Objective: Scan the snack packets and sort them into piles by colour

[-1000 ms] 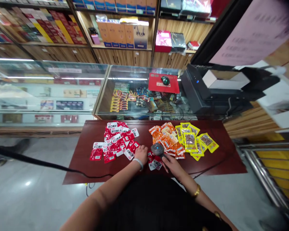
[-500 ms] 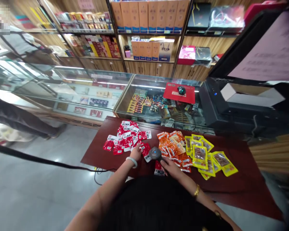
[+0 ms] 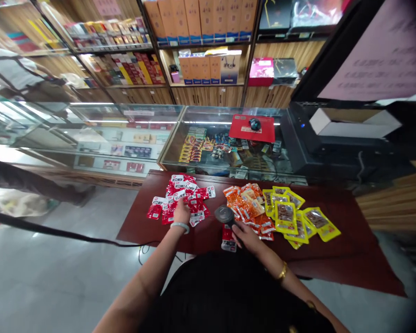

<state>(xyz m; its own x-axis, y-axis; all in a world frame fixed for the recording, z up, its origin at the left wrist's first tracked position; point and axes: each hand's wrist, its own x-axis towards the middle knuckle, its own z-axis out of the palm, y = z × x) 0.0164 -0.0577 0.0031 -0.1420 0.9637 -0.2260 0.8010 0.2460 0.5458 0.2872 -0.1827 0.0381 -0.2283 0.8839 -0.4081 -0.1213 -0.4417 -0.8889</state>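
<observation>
My right hand (image 3: 245,236) grips the handle of a dark barcode scanner (image 3: 224,213), its head pointing away from me to the left. Beneath the scanner a red snack packet (image 3: 229,244) lies on the dark red table. My left hand (image 3: 182,213), a pale bracelet at its wrist, reaches over a pile of red and white snack packets (image 3: 169,212). Its fingertips meet the packets, but whether they pinch one is unclear. To the right of the scanner are a heap of orange packets (image 3: 244,203) and several yellow packets (image 3: 286,217).
Behind the table (image 3: 350,263) runs a glass display counter (image 3: 208,162) with a red mat (image 3: 239,134) and a computer mouse (image 3: 255,124) on top. A black machine (image 3: 308,157) carries an open white box (image 3: 353,127). Another person (image 3: 24,74) stands at the left.
My left hand has moved left from beside the scanner onto the red pile. The red packet it had near the scanner is no longer there. The scanner remains in my right hand.
</observation>
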